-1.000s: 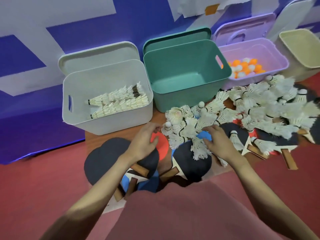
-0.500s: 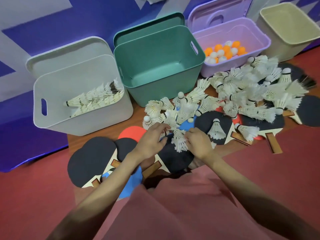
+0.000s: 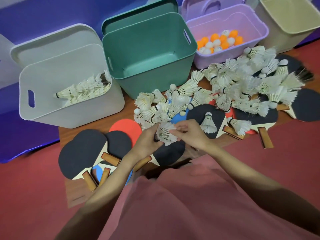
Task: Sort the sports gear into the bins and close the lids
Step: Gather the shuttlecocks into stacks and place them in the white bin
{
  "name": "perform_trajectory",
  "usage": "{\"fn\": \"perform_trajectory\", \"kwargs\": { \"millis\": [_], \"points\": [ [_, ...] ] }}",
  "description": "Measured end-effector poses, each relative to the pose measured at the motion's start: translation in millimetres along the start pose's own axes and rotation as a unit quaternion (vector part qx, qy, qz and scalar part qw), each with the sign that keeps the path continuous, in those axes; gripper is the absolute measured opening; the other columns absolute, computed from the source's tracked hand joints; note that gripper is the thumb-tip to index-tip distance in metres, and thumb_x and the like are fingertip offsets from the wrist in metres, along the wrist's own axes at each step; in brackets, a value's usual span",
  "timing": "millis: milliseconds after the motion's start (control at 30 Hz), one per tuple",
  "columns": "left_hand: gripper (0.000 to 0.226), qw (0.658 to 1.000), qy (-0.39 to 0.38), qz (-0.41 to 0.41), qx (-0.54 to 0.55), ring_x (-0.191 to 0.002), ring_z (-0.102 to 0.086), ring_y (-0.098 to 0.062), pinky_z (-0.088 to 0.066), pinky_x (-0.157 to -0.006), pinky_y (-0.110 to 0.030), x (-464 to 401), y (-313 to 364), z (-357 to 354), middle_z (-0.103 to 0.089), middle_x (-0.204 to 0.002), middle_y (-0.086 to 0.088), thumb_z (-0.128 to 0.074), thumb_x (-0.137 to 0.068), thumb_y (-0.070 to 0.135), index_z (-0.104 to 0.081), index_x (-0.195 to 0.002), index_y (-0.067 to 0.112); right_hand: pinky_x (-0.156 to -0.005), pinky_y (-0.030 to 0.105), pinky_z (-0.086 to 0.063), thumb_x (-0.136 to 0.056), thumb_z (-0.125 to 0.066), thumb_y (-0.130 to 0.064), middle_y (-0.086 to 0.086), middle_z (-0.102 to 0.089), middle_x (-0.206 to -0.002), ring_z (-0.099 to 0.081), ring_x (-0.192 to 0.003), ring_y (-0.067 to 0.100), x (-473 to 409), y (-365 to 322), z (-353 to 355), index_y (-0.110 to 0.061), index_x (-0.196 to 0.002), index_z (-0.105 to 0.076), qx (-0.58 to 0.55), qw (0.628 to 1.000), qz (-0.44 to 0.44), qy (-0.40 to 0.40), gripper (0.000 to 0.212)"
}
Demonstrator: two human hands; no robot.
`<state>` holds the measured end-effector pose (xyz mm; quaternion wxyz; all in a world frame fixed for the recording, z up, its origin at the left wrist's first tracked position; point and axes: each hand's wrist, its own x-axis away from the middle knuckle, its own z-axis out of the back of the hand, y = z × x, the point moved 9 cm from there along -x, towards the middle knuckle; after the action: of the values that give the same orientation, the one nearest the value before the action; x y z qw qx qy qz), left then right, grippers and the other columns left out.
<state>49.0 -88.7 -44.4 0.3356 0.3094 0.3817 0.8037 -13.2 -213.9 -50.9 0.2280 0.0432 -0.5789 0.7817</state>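
Both hands meet on one white feather shuttlecock (image 3: 165,134) just above the paddles. My left hand (image 3: 147,142) grips its cork end from the left, and my right hand (image 3: 189,133) pinches its feathers from the right. A heap of several shuttlecocks (image 3: 225,87) lies behind and to the right, over table tennis paddles (image 3: 86,151). The white bin (image 3: 52,111) at the left holds stacked shuttlecocks. The green bin (image 3: 152,84) in the middle is empty. Orange and white balls fill the bottom of the purple bin (image 3: 259,37).
A beige bin (image 3: 284,26) stands at the far right. All the bins are open, with their lids propped upright behind them against the blue and white wall. The gear lies on a brown board on the red floor. My lap fills the foreground.
Both hands have drawn back from the heap toward me and come together, lifting one shuttlecock between them. The camera has tilted down and moved closer.
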Motion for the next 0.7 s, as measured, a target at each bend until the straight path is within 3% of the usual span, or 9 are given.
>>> {"fn": "perform_trajectory", "kwargs": {
  "millis": [133, 200, 267, 367, 433, 500, 600, 700],
  "points": [
    [0.035, 0.994, 0.069, 0.087, -0.001, -0.070, -0.056, -0.020, -0.047, -0.067, -0.036, 10, -25, 8, -0.067, -0.086, -0.016, -0.063, -0.076, 0.000, -0.058, -0.105, 0.019, -0.065, 0.030, -0.048, -0.093, -0.058, -0.021, 0.001, -0.066, -0.068, -0.059, -0.059, 0.010, -9, 1, 9, -0.014, -0.081, -0.068, 0.079, 0.994, 0.054, 0.046, 0.017],
    [0.033, 0.988, 0.098, 0.121, 0.007, -0.074, -0.058, -0.016, -0.048, -0.070, -0.032, 16, -36, 14, -0.068, -0.087, -0.016, -0.064, -0.076, -0.001, -0.058, -0.102, 0.018, -0.076, 0.033, -0.051, -0.090, -0.059, -0.012, 0.006, -0.069, -0.089, -0.064, -0.079, 0.017, -22, 14, 15, -0.010, -0.098, -0.068, 0.159, 0.984, 0.041, 0.065, 0.013],
    [0.031, 0.983, 0.121, 0.135, 0.002, -0.080, -0.061, -0.019, -0.046, -0.071, -0.024, 22, -41, 20, -0.069, -0.088, -0.010, -0.066, -0.076, -0.001, -0.058, -0.101, 0.017, -0.086, 0.031, -0.047, -0.084, -0.064, -0.011, 0.011, -0.065, -0.107, -0.062, -0.098, 0.023, -36, 29, 10, -0.007, -0.114, -0.064, 0.246, 0.969, 0.014, 0.030, 0.030],
    [0.031, 0.978, 0.142, 0.151, -0.015, -0.081, -0.062, -0.029, -0.045, -0.071, -0.029, 27, -49, 27, -0.068, -0.087, -0.015, -0.068, -0.076, 0.002, -0.060, -0.102, 0.017, -0.090, 0.036, -0.047, -0.084, -0.067, -0.016, 0.013, -0.060, -0.116, -0.056, -0.110, 0.027, -50, 40, -4, -0.009, -0.123, -0.060, 0.297, 0.955, -0.004, -0.020, 0.040],
    [0.028, 0.974, 0.155, 0.162, -0.022, -0.073, -0.060, -0.025, -0.045, -0.066, -0.023, 30, -53, 30, -0.068, -0.083, -0.014, -0.068, -0.075, 0.002, -0.061, -0.099, 0.015, -0.083, 0.038, -0.050, -0.089, -0.059, -0.014, 0.013, -0.063, -0.108, -0.058, -0.105, 0.028, -55, 39, -10, -0.009, -0.115, -0.064, 0.309, 0.951, 0.004, -0.023, 0.028],
    [0.024, 0.970, 0.170, 0.173, -0.024, -0.064, -0.055, -0.015, -0.040, -0.059, -0.013, 33, -54, 33, -0.067, -0.076, -0.010, -0.068, -0.075, 0.001, -0.062, -0.094, 0.014, -0.067, 0.036, -0.048, -0.092, -0.049, -0.009, 0.011, -0.063, -0.089, -0.061, -0.091, 0.032, -56, 39, -13, -0.005, -0.093, -0.064, 0.326, 0.945, -0.002, -0.021, 0.015],
    [0.025, 0.963, 0.199, 0.178, -0.024, -0.059, -0.050, -0.004, -0.038, -0.058, -0.008, 36, -56, 39, -0.063, -0.072, -0.001, -0.068, -0.073, 0.000, -0.063, -0.094, 0.014, -0.056, 0.032, -0.037, -0.090, -0.044, -0.008, 0.009, -0.052, -0.069, -0.058, -0.073, 0.033, -53, 36, -3, -0.005, -0.072, -0.049, 0.346, 0.938, -0.020, 0.007, 0.020],
    [0.029, 0.962, 0.210, 0.170, -0.030, -0.066, -0.050, -0.008, -0.033, -0.058, -0.012, 36, -59, 43, -0.063, -0.078, 0.003, -0.071, -0.073, 0.003, -0.065, -0.100, 0.010, -0.053, 0.030, -0.031, -0.086, -0.047, -0.008, 0.004, -0.043, -0.056, -0.047, -0.058, 0.027, -40, 17, 19, -0.011, -0.060, -0.039, 0.283, 0.957, -0.003, 0.069, 0.028]
  ]
}}
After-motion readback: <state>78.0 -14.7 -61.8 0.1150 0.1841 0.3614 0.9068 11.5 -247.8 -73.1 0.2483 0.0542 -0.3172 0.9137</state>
